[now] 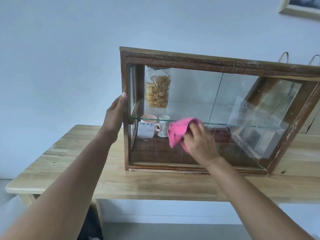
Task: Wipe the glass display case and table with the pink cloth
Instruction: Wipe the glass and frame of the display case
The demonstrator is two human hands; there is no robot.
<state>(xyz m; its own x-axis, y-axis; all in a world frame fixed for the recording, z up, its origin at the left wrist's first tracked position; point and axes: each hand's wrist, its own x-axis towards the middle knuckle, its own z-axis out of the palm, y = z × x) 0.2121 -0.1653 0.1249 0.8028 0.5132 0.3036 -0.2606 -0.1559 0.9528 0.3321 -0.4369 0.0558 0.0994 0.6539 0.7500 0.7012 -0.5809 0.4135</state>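
Observation:
A wooden-framed glass display case [204, 64] stands on a light wooden table [138, 184]. My right hand [200, 144] presses a crumpled pink cloth [180, 130] against the case's front glass, low and near the middle. My left hand [116, 115] grips the left upright post of the case frame, thumb on the front edge. Inside the case a bag of pale crisps [157, 89] hangs at the upper left, and two mugs [155, 125] stand under the glass shelf.
A clear acrylic stand [258, 129] leans inside the case on the right. A framed picture [301, 7] hangs on the white wall at the top right. Two curved handles [284, 57] show behind the case. The table's front edge runs below my arms.

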